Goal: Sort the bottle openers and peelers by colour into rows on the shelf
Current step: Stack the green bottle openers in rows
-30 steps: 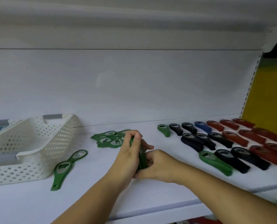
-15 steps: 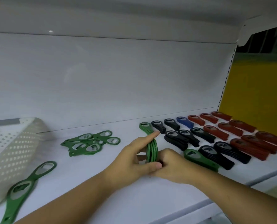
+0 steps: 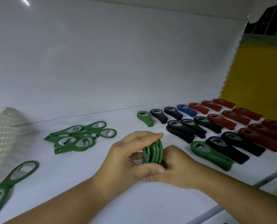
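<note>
Edgewise, the left hand (image 3: 131,156) and right hand (image 3: 176,168) grip flat, looped green openers (image 3: 155,151).

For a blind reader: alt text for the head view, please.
The left hand and right hand hold a bunch of green openers over a shelf. Sorted rows, green, black, blue and red, lie right; a loose green pile and a basket left.

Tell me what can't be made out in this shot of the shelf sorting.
Stack of green bottle openers: head view; the left hand and right hand cover all but the rims, count unclear.
Right hand's grip: head view; hidden behind the stack and left hand.
White basket: head view; blurred, cut by the left edge, contents unseen.
Long green opener: head view; lower end cut by the left edge.
</note>
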`<action>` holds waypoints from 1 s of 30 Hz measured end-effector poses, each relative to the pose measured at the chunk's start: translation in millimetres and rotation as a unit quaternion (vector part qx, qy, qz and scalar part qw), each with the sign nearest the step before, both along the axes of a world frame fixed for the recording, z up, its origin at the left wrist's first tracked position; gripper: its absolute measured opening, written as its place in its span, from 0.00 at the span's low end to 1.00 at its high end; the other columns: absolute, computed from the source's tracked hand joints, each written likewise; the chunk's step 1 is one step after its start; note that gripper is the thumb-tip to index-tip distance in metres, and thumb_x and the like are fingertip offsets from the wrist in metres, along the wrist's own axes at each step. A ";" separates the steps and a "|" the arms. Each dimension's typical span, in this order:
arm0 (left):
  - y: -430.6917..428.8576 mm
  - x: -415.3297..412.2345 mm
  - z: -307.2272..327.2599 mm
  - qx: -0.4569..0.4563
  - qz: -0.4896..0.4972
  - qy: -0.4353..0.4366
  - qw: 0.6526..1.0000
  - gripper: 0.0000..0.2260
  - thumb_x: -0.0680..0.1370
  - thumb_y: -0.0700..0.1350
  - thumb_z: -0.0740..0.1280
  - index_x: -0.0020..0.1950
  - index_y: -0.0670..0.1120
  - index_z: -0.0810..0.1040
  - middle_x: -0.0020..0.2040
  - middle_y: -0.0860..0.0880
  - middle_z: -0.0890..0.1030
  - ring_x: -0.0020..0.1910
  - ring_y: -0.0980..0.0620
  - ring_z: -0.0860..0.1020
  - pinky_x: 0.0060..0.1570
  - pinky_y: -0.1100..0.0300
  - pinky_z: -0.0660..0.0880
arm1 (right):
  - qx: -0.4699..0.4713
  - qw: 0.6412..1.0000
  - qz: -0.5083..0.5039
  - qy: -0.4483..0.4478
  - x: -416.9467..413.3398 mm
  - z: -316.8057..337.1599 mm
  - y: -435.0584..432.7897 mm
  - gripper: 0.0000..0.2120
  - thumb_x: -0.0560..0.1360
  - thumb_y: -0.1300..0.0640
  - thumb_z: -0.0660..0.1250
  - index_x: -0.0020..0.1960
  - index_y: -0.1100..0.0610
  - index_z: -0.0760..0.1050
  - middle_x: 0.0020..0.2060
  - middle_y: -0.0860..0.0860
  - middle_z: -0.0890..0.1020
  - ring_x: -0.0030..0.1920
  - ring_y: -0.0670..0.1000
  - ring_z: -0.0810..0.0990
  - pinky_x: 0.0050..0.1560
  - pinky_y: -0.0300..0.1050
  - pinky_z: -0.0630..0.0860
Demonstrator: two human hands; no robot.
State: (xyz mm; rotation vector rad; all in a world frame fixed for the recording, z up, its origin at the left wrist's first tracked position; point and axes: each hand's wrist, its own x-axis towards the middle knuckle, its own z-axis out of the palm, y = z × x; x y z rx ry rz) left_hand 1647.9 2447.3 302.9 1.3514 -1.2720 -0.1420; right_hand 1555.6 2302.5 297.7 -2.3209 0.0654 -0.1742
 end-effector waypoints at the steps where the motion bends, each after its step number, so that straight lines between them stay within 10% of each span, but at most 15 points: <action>1: 0.6 0.1 -0.2 -0.002 -0.001 -0.004 1.000 0.26 0.63 0.49 0.77 0.61 0.60 0.77 0.56 0.59 0.77 0.53 0.57 0.79 0.47 0.68 0.77 | -0.003 1.000 0.003 0.000 -0.7 1.3 0.8 0.26 0.63 0.38 0.71 0.35 0.62 0.75 0.31 0.60 0.76 0.32 0.53 0.72 0.35 0.46 0.66; 6: 2.3 -2.4 0.8 -0.003 -0.023 0.019 1.000 0.24 0.65 0.47 0.76 0.60 0.59 0.78 0.53 0.58 0.78 0.51 0.58 0.79 0.46 0.68 0.77 | 0.000 1.000 0.012 0.016 0.0 -1.9 0.4 0.37 0.58 0.27 0.70 0.40 0.63 0.78 0.38 0.64 0.80 0.40 0.60 0.80 0.42 0.54 0.77; 11: 5.2 -5.2 1.1 -0.014 -0.027 0.052 0.998 0.27 0.63 0.43 0.78 0.59 0.60 0.78 0.53 0.60 0.79 0.51 0.61 0.79 0.48 0.69 0.76 | 0.101 0.995 0.001 0.009 -9.4 13.3 1.8 0.10 0.62 0.47 0.78 0.33 0.51 0.80 0.32 0.55 0.78 0.35 0.49 0.74 0.40 0.47 0.72; 19: 7.5 -8.7 2.2 0.002 -0.024 0.057 0.998 0.25 0.61 0.49 0.77 0.55 0.67 0.79 0.55 0.62 0.79 0.55 0.54 0.80 0.49 0.66 0.77 | 0.037 0.997 0.020 0.063 -8.1 26.6 10.0 0.25 0.63 0.45 0.77 0.36 0.68 0.78 0.29 0.57 0.74 0.31 0.46 0.69 0.36 0.43 0.65; 25: 7.0 -8.0 9.1 0.004 -0.034 0.189 0.981 0.19 0.60 0.43 0.82 0.46 0.59 0.84 0.43 0.50 0.83 0.45 0.46 0.82 0.43 0.54 0.81 | 0.113 0.988 0.027 0.097 -12.0 33.3 14.6 0.12 0.68 0.59 0.76 0.29 0.49 0.79 0.25 0.44 0.77 0.29 0.43 0.73 0.33 0.37 0.70; 30: 7.6 -3.9 11.9 -0.021 -0.017 0.266 0.964 0.19 0.60 0.44 0.74 0.50 0.53 0.82 0.43 0.50 0.84 0.42 0.37 0.80 0.47 0.44 0.79 | 0.181 0.975 -0.001 0.130 -8.3 37.1 19.2 0.15 0.66 0.52 0.74 0.41 0.65 0.80 0.30 0.57 0.70 0.27 0.45 0.67 0.27 0.34 0.61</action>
